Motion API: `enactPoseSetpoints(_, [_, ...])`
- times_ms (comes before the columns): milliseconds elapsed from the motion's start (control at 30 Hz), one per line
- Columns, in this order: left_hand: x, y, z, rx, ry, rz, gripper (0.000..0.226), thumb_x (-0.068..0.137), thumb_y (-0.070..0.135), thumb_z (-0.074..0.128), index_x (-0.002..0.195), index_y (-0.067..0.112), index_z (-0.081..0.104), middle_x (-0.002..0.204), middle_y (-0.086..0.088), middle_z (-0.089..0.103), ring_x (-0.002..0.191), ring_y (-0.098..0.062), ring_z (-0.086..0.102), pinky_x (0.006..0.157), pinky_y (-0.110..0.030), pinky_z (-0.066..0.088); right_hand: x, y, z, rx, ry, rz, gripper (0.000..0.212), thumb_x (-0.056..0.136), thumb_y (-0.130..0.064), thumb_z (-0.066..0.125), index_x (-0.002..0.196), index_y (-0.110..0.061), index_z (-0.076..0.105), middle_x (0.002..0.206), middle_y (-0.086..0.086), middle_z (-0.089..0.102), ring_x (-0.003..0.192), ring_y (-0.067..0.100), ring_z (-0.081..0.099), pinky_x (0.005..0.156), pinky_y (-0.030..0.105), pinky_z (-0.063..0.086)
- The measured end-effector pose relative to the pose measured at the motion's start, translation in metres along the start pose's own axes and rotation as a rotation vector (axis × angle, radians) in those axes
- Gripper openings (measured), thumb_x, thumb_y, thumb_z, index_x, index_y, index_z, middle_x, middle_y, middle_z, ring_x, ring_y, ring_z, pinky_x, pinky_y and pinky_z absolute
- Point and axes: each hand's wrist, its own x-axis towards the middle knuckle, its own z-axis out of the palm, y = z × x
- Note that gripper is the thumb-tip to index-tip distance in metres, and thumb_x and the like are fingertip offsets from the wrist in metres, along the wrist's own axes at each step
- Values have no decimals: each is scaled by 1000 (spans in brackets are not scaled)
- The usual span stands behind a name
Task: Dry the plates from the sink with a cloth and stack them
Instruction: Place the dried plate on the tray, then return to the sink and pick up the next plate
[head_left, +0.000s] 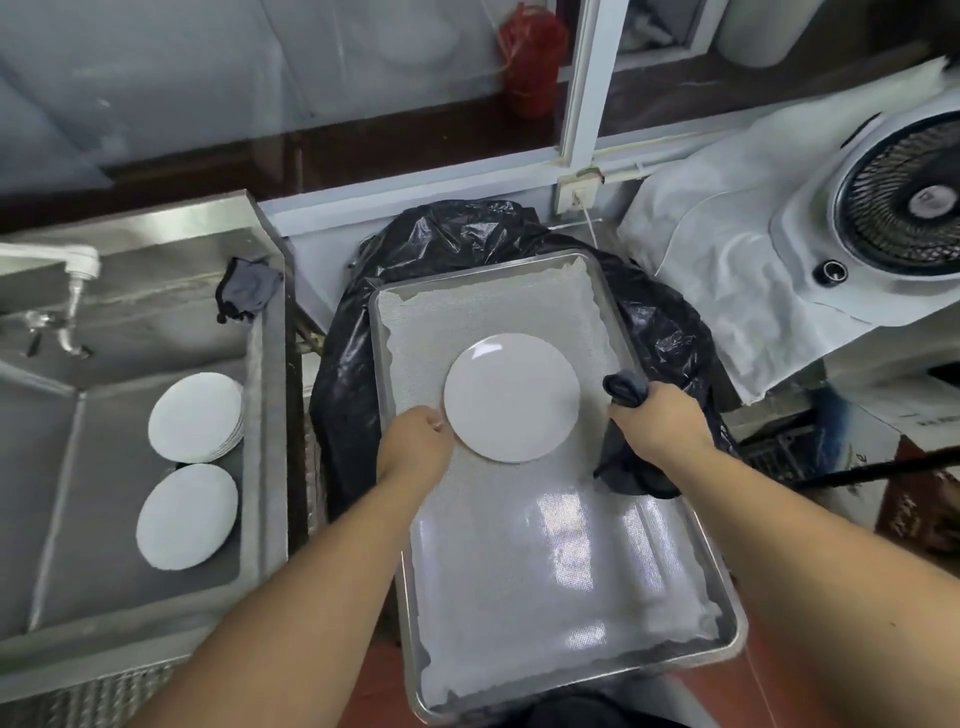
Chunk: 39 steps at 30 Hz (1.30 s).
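A white plate (511, 397) is over the lined metal tray (730, 613), and my left hand (415, 441) grips its near-left rim. My right hand (657, 418) is to the right of the plate, curled round a dark grey cloth (626, 389) that hangs down below the wrist. In the steel sink (260, 467) on the left lie more white plates: a small stack (197, 415) further back and a single plate (187, 517) nearer to me.
A faucet (72, 291) sticks out over the sink's back left. A second dark cloth (247, 288) lies on the sink's back ledge. The tray sits on a black plastic bag (441, 244). A white fan (904, 202) stands at the right.
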Motion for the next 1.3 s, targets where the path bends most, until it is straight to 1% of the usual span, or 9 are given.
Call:
enactPoseSetpoints(67, [-19, -4, -9, 40, -24, 51, 16, 99, 24, 54, 107, 29, 67, 90, 15, 58, 73, -8, 56, 72, -33, 57, -16, -5, -7, -20, -24, -48, 24, 91, -35, 68, 73, -27, 54, 71, -3, 62, 64, 11, 54, 50, 27, 34])
enactPoseSetpoints(133, [-37, -5, -17, 95, -42, 92, 32, 101, 28, 53, 130, 25, 66, 109, 10, 65, 84, -12, 60, 71, -30, 54, -30, -10, -16, -77, -59, -111, 18, 92, -35, 67, 80, -24, 59, 73, -3, 62, 64, 12, 55, 50, 28, 36])
enactPoseSetpoints(233, [-64, -4, -33, 157, -59, 129, 40, 102, 31, 53, 141, 24, 60, 131, 1, 67, 102, -20, 64, 83, -36, 59, -48, -20, -30, -192, -90, -238, 17, 93, -32, 64, 85, -17, 63, 74, 1, 64, 67, 22, 60, 52, 32, 40])
enactPoseSetpoints(433, [-129, -15, -50, 326, -22, 143, 48, 103, 35, 52, 149, 23, 53, 143, -4, 58, 121, -24, 60, 94, -36, 54, -83, -32, -48, -465, -181, -539, 7, 94, -28, 55, 89, -24, 59, 81, -1, 65, 79, 30, 64, 64, 35, 52])
enactPoseSetpoints(667, [-227, -44, -38, 401, 12, -9, 38, 102, 36, 50, 136, 22, 60, 133, -7, 58, 116, -30, 60, 94, -46, 55, -122, -21, -43, -577, -340, -718, 17, 85, -19, 48, 73, -30, 52, 71, -4, 59, 64, 23, 56, 53, 33, 45])
enactPoseSetpoints(800, [-269, -79, -43, 350, 79, -89, 46, 100, 39, 50, 143, 26, 57, 138, -6, 57, 120, -30, 60, 97, -45, 55, -146, -29, -34, -653, -426, -823, 20, 70, -14, 38, 82, -27, 48, 64, -4, 49, 54, 21, 39, 46, 31, 39])
enactPoseSetpoints(1000, [-310, -138, -66, 289, 179, -189, 41, 98, 40, 49, 136, 31, 61, 136, -4, 60, 118, -30, 62, 94, -44, 56, -201, -77, -1, -702, -405, -993, 10, 78, -12, 43, 73, -21, 45, 69, -3, 57, 64, 23, 54, 59, 34, 50])
enactPoseSetpoints(1200, [-346, -221, -100, 222, 257, -277, 41, 98, 41, 50, 137, 33, 59, 141, -3, 59, 119, -29, 64, 91, -39, 54, -283, -139, 60, -795, -368, -1172, 4, 92, -30, 58, 95, -31, 59, 82, -7, 56, 76, 22, 59, 67, 35, 50])
enactPoseSetpoints(1300, [-369, -277, -126, 202, 288, -328, 43, 100, 41, 50, 141, 30, 58, 143, -4, 57, 115, -28, 66, 94, -43, 58, -334, -175, 102, -800, -387, -1248, 23, 95, -34, 62, 114, -24, 65, 98, 0, 66, 87, 26, 63, 76, 37, 54])
